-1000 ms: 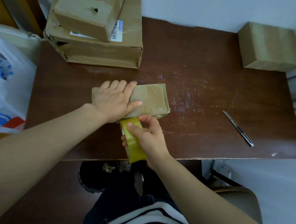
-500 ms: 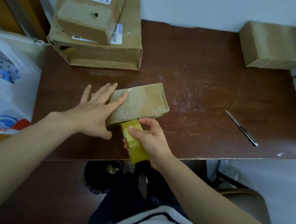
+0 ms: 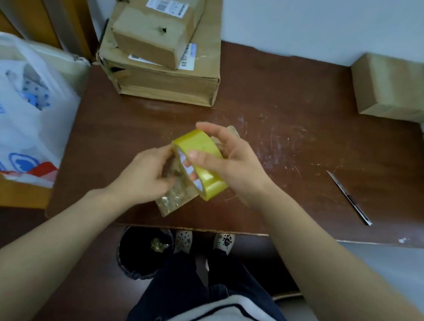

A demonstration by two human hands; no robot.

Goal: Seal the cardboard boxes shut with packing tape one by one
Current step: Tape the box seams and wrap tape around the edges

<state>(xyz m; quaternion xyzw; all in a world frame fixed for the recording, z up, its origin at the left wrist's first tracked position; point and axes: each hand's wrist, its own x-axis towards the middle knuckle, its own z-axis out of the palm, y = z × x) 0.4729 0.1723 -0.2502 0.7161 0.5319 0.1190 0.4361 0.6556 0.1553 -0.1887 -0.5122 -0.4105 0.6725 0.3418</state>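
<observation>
The small flat brown cardboard box (image 3: 176,199), its faces glossy with clear tape, sits under both of a person's hands near the front edge of a scratched dark brown wooden table (image 3: 290,131). Its long axis runs on a slant, from a near corner showing below the left grip to a far corner that peeps out beyond the fingers of the right grip.

The right grip (image 3: 233,164) is clamped on a roll of yellow packing tape (image 3: 200,148), thumb on the outer band and fingers over the far side, holding it on edge just above the middle of the box. The left grip (image 3: 143,178), just left of the roll, has its fingers curled onto the box. Motion blur hides whether it also pinches a loose tape end.

The roll appears to stand crosswise to the box's long axis, so a strip drawn from it would likely run the short way over the box. The left grip is nearer the exposed near end and looks better placed to steady or turn it.

A slim metal utility knife (image 3: 348,195) lies on the table well to the right of the right grip, the nearer hand for cutting. A stack of labelled brown cardboard boxes (image 3: 168,89) stands beyond the left grip, and a plain brown cardboard box (image 3: 393,87) sits far right of the right grip.
</observation>
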